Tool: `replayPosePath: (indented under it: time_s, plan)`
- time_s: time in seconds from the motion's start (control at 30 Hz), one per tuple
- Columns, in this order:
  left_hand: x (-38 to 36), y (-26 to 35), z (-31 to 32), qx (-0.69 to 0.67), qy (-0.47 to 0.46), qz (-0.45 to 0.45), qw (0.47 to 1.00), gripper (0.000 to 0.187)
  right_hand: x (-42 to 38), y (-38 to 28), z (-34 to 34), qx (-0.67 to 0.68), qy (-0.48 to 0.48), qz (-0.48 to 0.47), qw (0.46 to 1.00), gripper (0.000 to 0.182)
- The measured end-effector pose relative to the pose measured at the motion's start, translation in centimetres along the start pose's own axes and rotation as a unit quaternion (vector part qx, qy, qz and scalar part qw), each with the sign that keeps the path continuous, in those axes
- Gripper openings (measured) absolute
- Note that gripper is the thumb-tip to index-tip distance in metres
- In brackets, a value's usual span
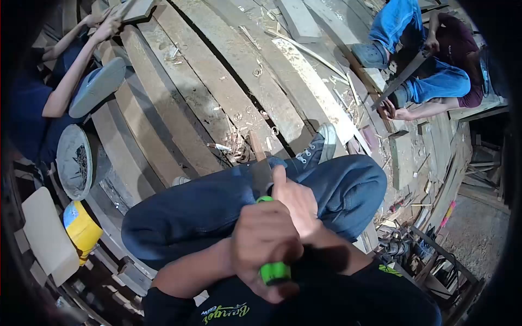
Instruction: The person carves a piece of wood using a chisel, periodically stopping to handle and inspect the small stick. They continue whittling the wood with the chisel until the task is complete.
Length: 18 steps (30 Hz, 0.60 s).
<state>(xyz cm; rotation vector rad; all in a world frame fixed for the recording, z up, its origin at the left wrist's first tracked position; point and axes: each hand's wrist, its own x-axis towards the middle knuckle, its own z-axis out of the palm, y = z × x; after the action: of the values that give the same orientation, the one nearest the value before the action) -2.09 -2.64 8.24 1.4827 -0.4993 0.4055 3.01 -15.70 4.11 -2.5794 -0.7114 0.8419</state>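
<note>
My left hand [266,239] is wrapped round the green handle [275,273] of a tool, low in the middle of the view. A flat grey blade-like part [261,176] extends forward from near the handle, between my knees. Just beyond my left hand, my right hand [296,204] is closed with its thumb pointing forward; what its fingers hold is hidden. Past the grey part, a narrow reddish-brown wood strip [256,144] points away over the planks. Dark jeans [190,212] cover my folded legs.
Long planks [217,76] with shavings form the surface ahead. At upper right, a co-worker in jeans [443,81] holds a saw [405,76]. Another person's arm [73,76] is at upper left. A bucket [76,163] and yellow container [81,231] stand left; tangled cables [394,244] lie right.
</note>
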Motion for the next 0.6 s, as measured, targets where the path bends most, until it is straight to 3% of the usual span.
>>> replayPosePath:
  time_s: [0.17, 0.37, 0.6]
  plan:
    - [-0.7, -2.2, -0.7, 0.023, -0.031, 0.016, 0.999, 0.043, -0.1, 0.1, -0.6, 0.006, -0.016, -0.015, 1.000, 0.032]
    - [-0.4, -0.9, -0.3, -0.015, 0.008, 0.028, 0.999, 0.049, -0.1, 0.0, -0.4, -0.033, -0.016, 0.018, 0.999, 0.031]
    - [-1.0, -2.3, -0.1, -0.023, -0.030, 0.014, 0.999, 0.038, -0.1, 0.1, -0.2, -0.027, -0.009, 0.019, 0.999, 0.031]
